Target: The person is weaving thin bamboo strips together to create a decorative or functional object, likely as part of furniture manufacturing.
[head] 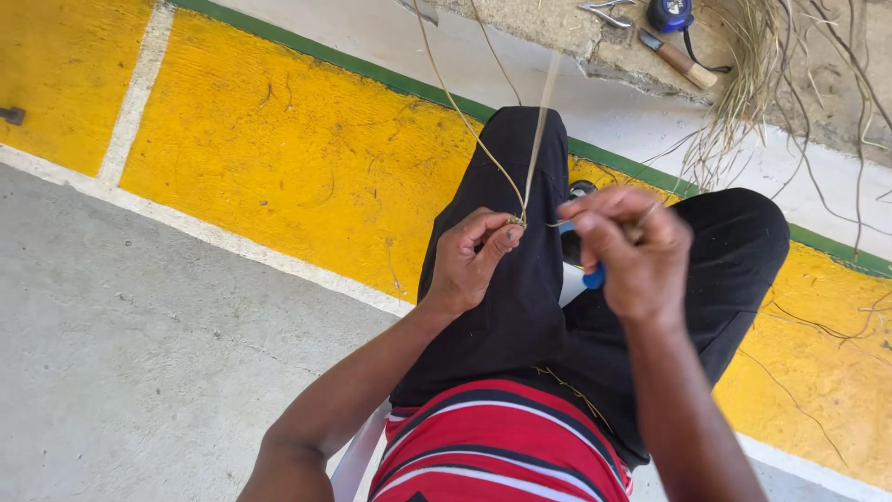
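Hands: left hand pinches fibre strands; right hand closes on their ends; overtensioning may snap them.

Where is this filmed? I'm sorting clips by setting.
Likely an outdoor craft spot: painted concrete floor, a bundle of dried fibres by pliers, and thin strands held in both hands.

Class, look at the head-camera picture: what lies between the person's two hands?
In the head view, a short stretch of thin fibre strand bridges the gap between the left hand and right hand; behind it lie the black trousers.
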